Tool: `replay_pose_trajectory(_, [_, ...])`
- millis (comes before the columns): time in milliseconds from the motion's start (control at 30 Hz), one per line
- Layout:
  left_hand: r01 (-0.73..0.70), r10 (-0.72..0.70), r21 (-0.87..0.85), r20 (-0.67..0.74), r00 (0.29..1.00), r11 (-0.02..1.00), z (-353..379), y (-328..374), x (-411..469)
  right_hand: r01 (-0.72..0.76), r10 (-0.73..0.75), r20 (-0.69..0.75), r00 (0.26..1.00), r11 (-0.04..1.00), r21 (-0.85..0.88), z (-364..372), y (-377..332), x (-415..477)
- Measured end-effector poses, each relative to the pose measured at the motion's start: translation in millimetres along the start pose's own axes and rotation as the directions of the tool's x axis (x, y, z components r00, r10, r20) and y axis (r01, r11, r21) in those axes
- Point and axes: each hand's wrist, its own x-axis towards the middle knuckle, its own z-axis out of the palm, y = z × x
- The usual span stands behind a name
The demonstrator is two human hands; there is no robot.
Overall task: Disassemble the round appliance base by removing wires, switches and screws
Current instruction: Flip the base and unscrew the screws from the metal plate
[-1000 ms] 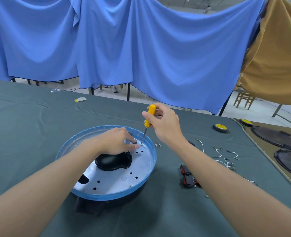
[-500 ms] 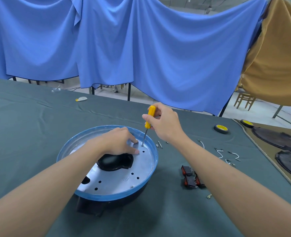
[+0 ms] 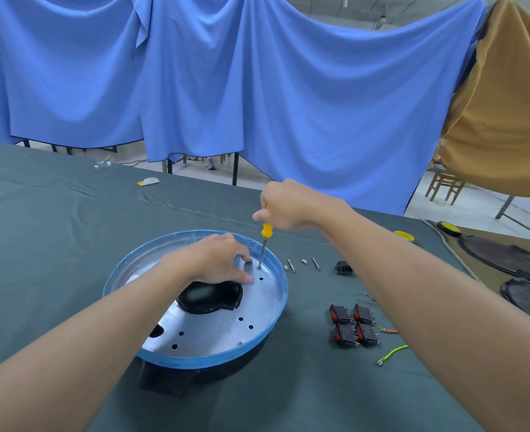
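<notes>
Your right hand (image 3: 291, 204) grips the yellow screwdriver (image 3: 265, 229), tip seated in a screw at the far right of the round base (image 3: 276, 310); your left hand (image 3: 215, 260) presses it flat, fingers loosely bent. Tilt the shaft and the tip could slip, stripping the head.

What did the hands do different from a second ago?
The right hand has twisted round the yellow screwdriver and now covers the handle's top. The tip stayed at the same spot on the round base, and the left hand still rests on it.
</notes>
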Motion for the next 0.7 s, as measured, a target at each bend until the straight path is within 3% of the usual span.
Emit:
replay_pose_trajectory(167, [0.005, -0.006, 0.042, 0.021, 1.000, 0.999, -1, 4, -2, 0.089, -0.085, 0.127, 0.988, 0.996, -0.025, -10, 1, -2])
replay_pose_trajectory(367, [0.011, -0.012, 0.043, 0.018, 1.000, 0.999, -4, 7, -1, 0.142, -0.139, 0.137, 0.981, 0.990, -0.013, -11, 5, -5])
replay_pose_trajectory(700, [0.025, -0.027, 0.111, 0.016, 1.000, 0.994, 3, 13, -3, 0.069, -0.016, 0.240, 0.971, 0.974, -0.214, -7, 1, 3])
